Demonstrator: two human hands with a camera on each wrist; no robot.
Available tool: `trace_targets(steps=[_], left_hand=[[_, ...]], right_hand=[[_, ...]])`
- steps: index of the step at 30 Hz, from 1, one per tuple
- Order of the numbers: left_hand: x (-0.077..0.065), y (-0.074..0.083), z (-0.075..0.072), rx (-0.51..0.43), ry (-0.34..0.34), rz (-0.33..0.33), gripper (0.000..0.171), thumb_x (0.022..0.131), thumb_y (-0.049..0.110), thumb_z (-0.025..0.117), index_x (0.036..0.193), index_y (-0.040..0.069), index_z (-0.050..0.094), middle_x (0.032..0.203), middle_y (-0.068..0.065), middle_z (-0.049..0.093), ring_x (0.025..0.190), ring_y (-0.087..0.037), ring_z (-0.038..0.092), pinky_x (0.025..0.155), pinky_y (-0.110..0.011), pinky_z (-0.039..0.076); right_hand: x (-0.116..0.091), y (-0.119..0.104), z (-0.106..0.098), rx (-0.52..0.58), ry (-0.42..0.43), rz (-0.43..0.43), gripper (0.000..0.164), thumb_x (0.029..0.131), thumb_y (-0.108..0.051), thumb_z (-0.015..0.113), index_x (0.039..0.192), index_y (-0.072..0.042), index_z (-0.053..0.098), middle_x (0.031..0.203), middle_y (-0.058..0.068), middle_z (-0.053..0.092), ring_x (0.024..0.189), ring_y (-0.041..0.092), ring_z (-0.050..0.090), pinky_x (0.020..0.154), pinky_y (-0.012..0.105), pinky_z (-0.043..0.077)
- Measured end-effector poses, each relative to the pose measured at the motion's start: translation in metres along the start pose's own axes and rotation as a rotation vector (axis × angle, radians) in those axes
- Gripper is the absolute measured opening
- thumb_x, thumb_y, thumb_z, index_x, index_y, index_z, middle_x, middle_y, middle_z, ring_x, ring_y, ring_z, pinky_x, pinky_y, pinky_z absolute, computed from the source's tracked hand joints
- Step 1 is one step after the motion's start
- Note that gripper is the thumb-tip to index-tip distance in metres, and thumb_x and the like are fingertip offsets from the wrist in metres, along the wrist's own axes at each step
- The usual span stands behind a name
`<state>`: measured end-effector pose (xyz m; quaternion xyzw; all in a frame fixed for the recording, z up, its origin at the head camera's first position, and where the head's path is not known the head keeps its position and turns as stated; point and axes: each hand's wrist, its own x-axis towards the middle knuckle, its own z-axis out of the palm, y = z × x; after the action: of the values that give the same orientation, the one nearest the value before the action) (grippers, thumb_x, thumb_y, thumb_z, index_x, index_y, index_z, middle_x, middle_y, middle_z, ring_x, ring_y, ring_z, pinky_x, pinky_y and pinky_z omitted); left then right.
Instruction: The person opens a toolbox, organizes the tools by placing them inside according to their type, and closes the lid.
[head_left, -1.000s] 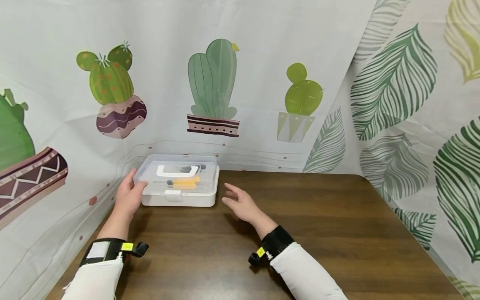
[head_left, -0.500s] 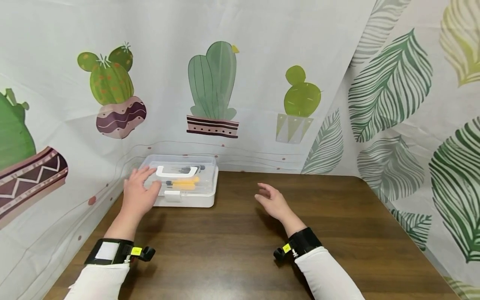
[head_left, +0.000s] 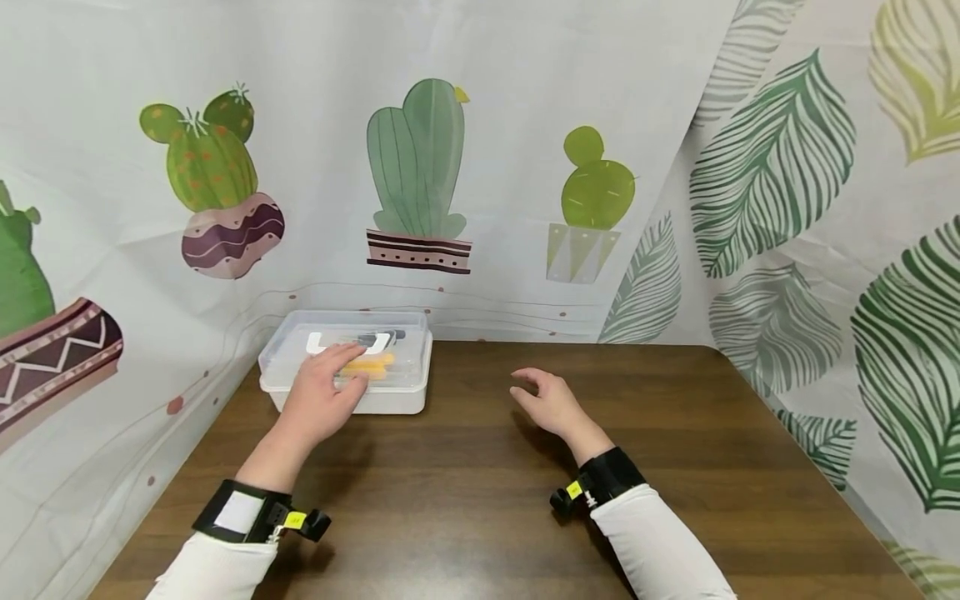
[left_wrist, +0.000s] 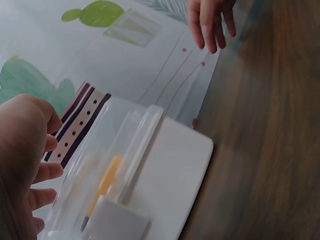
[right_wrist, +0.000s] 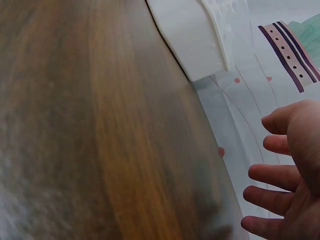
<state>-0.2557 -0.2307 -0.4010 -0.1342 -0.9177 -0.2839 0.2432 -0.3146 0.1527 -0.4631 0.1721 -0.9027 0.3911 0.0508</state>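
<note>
A white plastic storage box (head_left: 393,402) with a clear lid stands at the back left of the table, its lid down. Through the lid show yellow-handled tools (head_left: 375,365), and a white carry handle (head_left: 384,343) lies on top. My left hand (head_left: 322,398) is over the front left of the box, fingers relaxed and holding nothing; it covers the front latch in the head view. In the left wrist view the latch (left_wrist: 117,222) shows beside the fingers. To the right of the box, my right hand (head_left: 551,404) hovers with loosely bent fingers and nothing in them.
The dark wooden table (head_left: 465,500) reaches back to a hanging cloth (head_left: 510,167) printed with cacti, right behind the box. A leaf-printed cloth (head_left: 780,333) runs along the right side. Both wrists carry black straps with small cameras.
My left hand has left the box's left side and moved right, over its front. The right hand has drawn away to the right, then stayed nearly still. The box looks unmoved.
</note>
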Motion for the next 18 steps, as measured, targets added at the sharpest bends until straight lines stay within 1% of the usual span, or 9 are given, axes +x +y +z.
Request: trace_targets(steps=[3, 6, 11, 14, 18], left_hand=[[-0.001, 0.003, 0.003, 0.015, -0.020, 0.013, 0.043, 0.098, 0.021, 0.063, 0.137, 0.005, 0.065, 0.142, -0.022, 0.063, 0.140, -0.045, 0.050, 0.118, -0.066, 0.031], [-0.003, 0.007, 0.007, 0.011, -0.048, 0.029, 0.043, 0.097, 0.020, 0.064, 0.137, 0.005, 0.065, 0.144, -0.021, 0.062, 0.141, -0.048, 0.048, 0.118, -0.069, 0.029], [-0.005, 0.015, 0.011, -0.021, -0.118, 0.055, 0.049, 0.096, 0.023, 0.067, 0.142, 0.009, 0.061, 0.152, -0.022, 0.055, 0.147, -0.052, 0.039, 0.118, -0.076, 0.021], [-0.005, 0.019, 0.012, -0.029, -0.148, 0.055, 0.052, 0.096, 0.025, 0.067, 0.145, 0.011, 0.059, 0.156, -0.021, 0.050, 0.150, -0.051, 0.034, 0.117, -0.078, 0.018], [-0.005, 0.020, 0.012, -0.026, -0.158, 0.046, 0.052, 0.097, 0.025, 0.067, 0.146, 0.012, 0.058, 0.158, -0.020, 0.048, 0.151, -0.050, 0.033, 0.118, -0.078, 0.017]], right_hand=[[0.001, -0.004, 0.001, 0.002, 0.003, -0.003, 0.037, 0.101, -0.027, 0.065, 0.133, -0.008, 0.067, 0.134, 0.013, 0.070, 0.125, 0.033, 0.065, 0.107, 0.050, 0.052], [0.000, -0.005, 0.003, -0.009, -0.005, -0.006, 0.036, 0.101, -0.027, 0.064, 0.131, -0.008, 0.068, 0.132, 0.012, 0.070, 0.124, 0.033, 0.066, 0.106, 0.050, 0.053], [0.000, -0.007, 0.003, -0.015, -0.026, -0.011, 0.036, 0.101, -0.028, 0.064, 0.130, -0.008, 0.068, 0.133, 0.010, 0.071, 0.126, 0.031, 0.065, 0.107, 0.050, 0.052], [0.001, -0.009, 0.001, 0.001, -0.025, -0.012, 0.037, 0.100, -0.027, 0.065, 0.131, -0.007, 0.068, 0.133, 0.010, 0.071, 0.126, 0.032, 0.065, 0.107, 0.050, 0.052], [0.001, -0.008, 0.000, 0.009, -0.018, -0.019, 0.036, 0.101, -0.027, 0.065, 0.130, -0.006, 0.068, 0.132, 0.010, 0.071, 0.125, 0.032, 0.065, 0.107, 0.051, 0.052]])
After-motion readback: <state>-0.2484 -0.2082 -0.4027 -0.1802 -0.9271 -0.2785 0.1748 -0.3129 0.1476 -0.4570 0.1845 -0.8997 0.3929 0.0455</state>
